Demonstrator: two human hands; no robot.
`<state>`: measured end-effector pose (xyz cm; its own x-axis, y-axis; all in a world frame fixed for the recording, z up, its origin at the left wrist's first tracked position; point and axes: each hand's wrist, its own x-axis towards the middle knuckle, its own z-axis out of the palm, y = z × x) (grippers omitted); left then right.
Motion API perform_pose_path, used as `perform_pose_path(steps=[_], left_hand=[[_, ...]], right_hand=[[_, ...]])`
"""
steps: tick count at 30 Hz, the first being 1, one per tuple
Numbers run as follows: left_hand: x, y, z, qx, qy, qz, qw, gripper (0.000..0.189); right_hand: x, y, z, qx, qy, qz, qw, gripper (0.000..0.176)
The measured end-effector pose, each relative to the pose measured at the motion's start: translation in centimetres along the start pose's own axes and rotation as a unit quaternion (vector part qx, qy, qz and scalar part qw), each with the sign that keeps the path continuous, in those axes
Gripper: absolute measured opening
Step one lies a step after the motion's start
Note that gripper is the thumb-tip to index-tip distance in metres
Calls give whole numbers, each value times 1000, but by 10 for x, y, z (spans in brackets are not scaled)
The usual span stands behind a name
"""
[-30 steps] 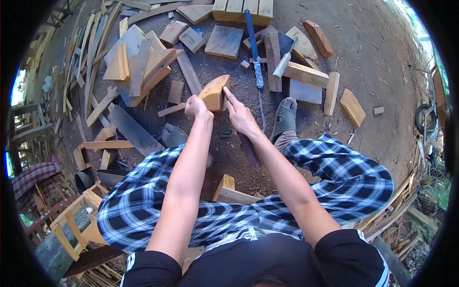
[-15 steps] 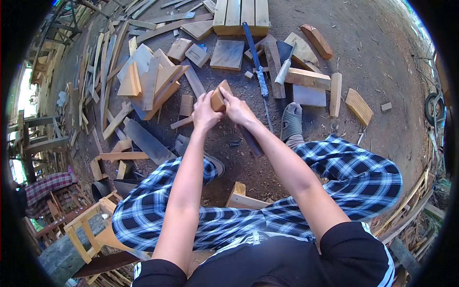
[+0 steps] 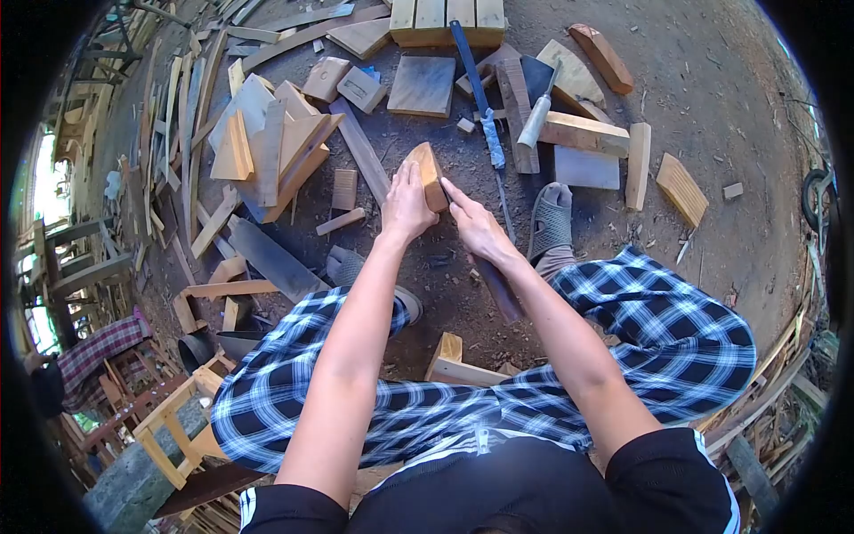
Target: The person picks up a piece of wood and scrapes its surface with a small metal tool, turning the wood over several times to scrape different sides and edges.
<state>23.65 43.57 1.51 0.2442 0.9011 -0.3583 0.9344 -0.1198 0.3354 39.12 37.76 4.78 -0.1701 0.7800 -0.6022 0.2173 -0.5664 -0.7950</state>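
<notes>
My left hand (image 3: 407, 203) is closed around a small wooden block (image 3: 428, 169) with a pointed top end, holding it up over the dirt between my feet. Close against the block's right side is my right hand (image 3: 480, 230), wrapped around a dark-handled tool (image 3: 500, 289). The tool's long brown handle runs back under my forearm. A thin dark edge of it shows beside the block; the rest of its working end is hidden by my fingers and the block.
Wood offcuts (image 3: 276, 147) are piled at the left. A long blue-and-black saw-like tool (image 3: 476, 89) leans on a slatted wooden box (image 3: 445, 37). A pale-handled tool (image 3: 535, 123) lies across blocks at the right. My sandalled foot (image 3: 553, 222) is near them.
My right hand has drawn back down and right from the block with the dark-handled tool. The block stands more upright in my left hand, which has shifted slightly right.
</notes>
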Motion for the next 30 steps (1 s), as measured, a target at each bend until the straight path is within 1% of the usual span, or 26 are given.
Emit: perform_pose_path(steps=[1, 3, 4, 6, 7, 9, 10, 11, 13, 14, 15, 17, 18, 19, 20, 21, 22, 24, 25, 27, 29, 30], left_hand=[[1, -2, -1, -1, -3, 0, 1000, 103], [1, -10, -4, 10, -1, 31, 999, 106], [2, -13, -6, 10, -3, 27, 1000, 106], [3, -18, -10, 6, -18, 57, 998, 107], [2, -19, -11, 9, -20, 57, 998, 107], [5, -19, -12, 14, -28, 58, 998, 107], [4, -20, -15, 14, -29, 58, 998, 107], [2, -23, -20, -2, -43, 63, 997, 104], [3, -26, -26, -24, -54, 64, 996, 100], [4, -27, -27, -24, -58, 64, 996, 101], [4, -29, -25, -24, -62, 64, 996, 102], [6, -33, -23, -21, -57, 69, 996, 103], [6, -35, -23, -21, -57, 74, 995, 104], [7, -35, -23, -21, -57, 82, 995, 105], [7, -31, -25, -21, -55, 85, 995, 105], [8, -29, -28, -22, -64, 76, 995, 106], [8, -28, -31, -22, -77, 66, 995, 107], [8, -35, -32, -43, -71, 73, 994, 107], [7, -38, -31, -61, -67, 83, 992, 106], [8, -42, -29, -69, -70, 83, 992, 105], [8, -40, -27, -75, -64, 91, 991, 103], [8, -41, -24, -45, -61, 107, 991, 102]], right_hand=[[-4, -8, -4, 1, 0, 3, 1000, 50], [-6, -15, -4, -8, -11, 30, 999, 50], [2, -13, -3, -8, -15, 31, 999, 50], [34, -2, 0, -62, 17, -14, 998, 50], [52, 6, 4, -59, 17, -15, 998, 50], [82, 17, 10, -60, 66, -46, 995, 50], [70, 0, 10, -38, 58, -2, 998, 50], [58, -6, 11, -39, 57, -1, 998, 50], [30, -11, 18, -56, 61, -49, 995, 49], [14, -16, 20, -74, 47, -9, 996, 50], [15, -11, 23, -76, 44, -4, 996, 50], [22, -5, 25, -94, 76, -49, 991, 50], [28, -21, 17, -78, 58, -12, 995, 50], [46, -21, 14, -74, 57, 17, 995, 50], [69, -2, 16, -104, 84, -14, 991, 49], [75, -11, 16, -134, 110, -49, 984, 48], [72, -13, 16, -134, 112, -51, 983, 48], [44, -13, 22, -113, 76, -17, 991, 49], [28, -11, 28, -157, 97, -70, 980, 49], [15, -17, 27, -116, 67, -39, 990, 49], [40, -8, 26, -182, 108, -70, 975, 48], [53, -17, 20, -164, 90, -3, 982, 47]])
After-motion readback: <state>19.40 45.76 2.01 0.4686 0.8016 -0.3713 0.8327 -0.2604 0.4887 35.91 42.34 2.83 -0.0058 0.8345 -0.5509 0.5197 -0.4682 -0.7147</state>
